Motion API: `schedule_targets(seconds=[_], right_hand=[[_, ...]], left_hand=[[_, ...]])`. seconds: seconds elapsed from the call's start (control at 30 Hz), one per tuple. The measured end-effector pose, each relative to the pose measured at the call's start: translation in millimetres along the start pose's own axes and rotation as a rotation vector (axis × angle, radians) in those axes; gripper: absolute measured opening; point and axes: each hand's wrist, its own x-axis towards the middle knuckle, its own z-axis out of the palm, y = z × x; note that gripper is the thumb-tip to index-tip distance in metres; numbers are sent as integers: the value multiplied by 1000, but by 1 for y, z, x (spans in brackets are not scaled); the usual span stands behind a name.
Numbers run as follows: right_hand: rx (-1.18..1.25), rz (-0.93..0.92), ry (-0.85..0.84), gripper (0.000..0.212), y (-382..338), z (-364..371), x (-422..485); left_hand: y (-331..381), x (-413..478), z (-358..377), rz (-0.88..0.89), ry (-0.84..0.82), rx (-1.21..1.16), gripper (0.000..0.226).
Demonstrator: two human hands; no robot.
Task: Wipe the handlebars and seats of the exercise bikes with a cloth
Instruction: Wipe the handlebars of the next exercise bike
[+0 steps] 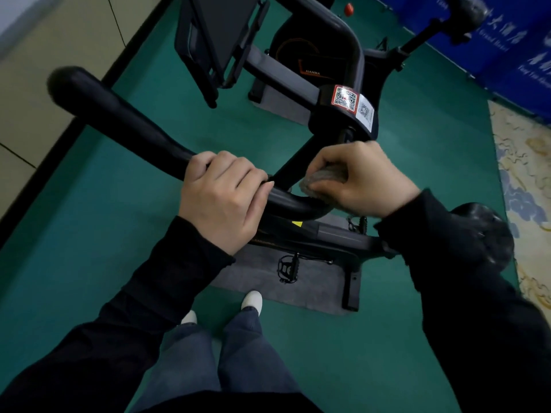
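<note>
A black exercise bike's handlebar (125, 120) runs from upper left down to the centre of the view. My left hand (223, 198) grips the bar near its bend, fingers wrapped over the top. Just to the right, my right hand (360, 180) holds a grey cloth (320, 181) pressed against the curved part of the bar beside the stem. The bike's black seat (489, 231) shows at the right, partly hidden behind my right sleeve. A second bike's seat (468, 10) is at the top right.
A tablet holder (220, 40) sits above the handlebar. QR stickers (353, 104) mark the stem. A pedal (287, 268) and grey mat (298, 287) lie below. My white shoes (252, 301) stand on green floor. A wall is on the left, a blue banner (512, 49) at right.
</note>
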Motion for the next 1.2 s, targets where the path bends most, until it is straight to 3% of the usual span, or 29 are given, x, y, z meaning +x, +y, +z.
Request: schedule_targets(seconds=[0.27,0.33,0.43,0.53,0.67,0.83,1.07,1.2], right_hand=[[-17,-31,-678,10,-7,-9,66],[-76,-47,-765,14,-6,-19,73],[-80,-67,-760,19,-5,-28,69],[-66,-89,-689,18,-4,-28,60],[-225,-123,-527,15,-4,-30,54],[-115,-142,-377,15,3,-27,30],[107,-98,208,12,25,12,-14],[278,28,680,10,32,50,-27]], left_hand=[[-1,0,2,9,39,-17,24],[-1,0,2,12,48,-21,24],[-2,0,4,14,56,-15,23],[-1,0,5,7,62,-13,23],[-1,1,6,7,72,-12,23],[0,1,6,-6,68,-10,21],[0,0,4,-6,34,-9,22],[1,1,4,3,35,-1,22]])
